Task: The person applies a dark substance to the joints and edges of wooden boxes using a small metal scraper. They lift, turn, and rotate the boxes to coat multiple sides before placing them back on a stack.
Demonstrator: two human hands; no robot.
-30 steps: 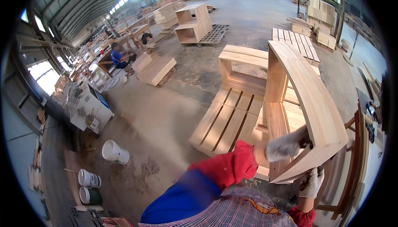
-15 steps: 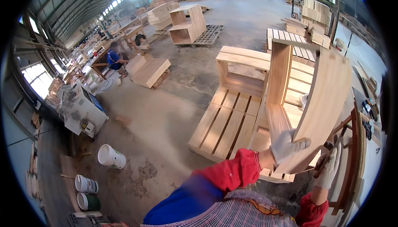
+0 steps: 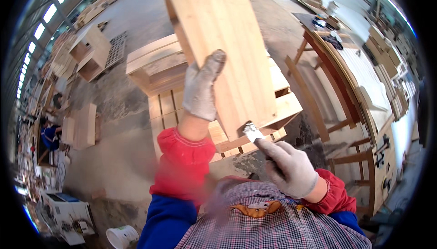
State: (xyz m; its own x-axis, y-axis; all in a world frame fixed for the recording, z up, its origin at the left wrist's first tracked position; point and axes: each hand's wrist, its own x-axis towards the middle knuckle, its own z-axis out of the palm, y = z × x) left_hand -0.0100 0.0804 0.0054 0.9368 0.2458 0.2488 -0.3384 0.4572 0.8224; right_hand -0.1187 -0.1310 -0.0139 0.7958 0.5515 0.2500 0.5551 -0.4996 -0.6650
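A pale wooden drawer-like box (image 3: 232, 44) stands tilted up before me, its broad flat side facing me. My left hand (image 3: 200, 87), in a white work glove, grips the box's left edge, with the thumb lying on the flat side. In my gloved right hand (image 3: 291, 167) is a putty knife (image 3: 252, 133), index finger stretched along it. Its pale blade has a dark smear at the tip, which meets the box near the lower edge. Most of the knife's handle is hidden in the glove. Slatted wooden crates (image 3: 159, 108) are under and behind the box.
To the right stands a long wooden workbench (image 3: 337, 71) with tools and cloths on it. Another wooden box (image 3: 91, 51) rests by a pallet (image 3: 116, 48) at far left. A person in blue (image 3: 49, 135) sits at left. A white bucket (image 3: 122, 237) is at lower left.
My view has swung right and down. The box now shows its broad side, with my left hand on its left edge. My right hand has come from beside the bench to the box's lower edge.
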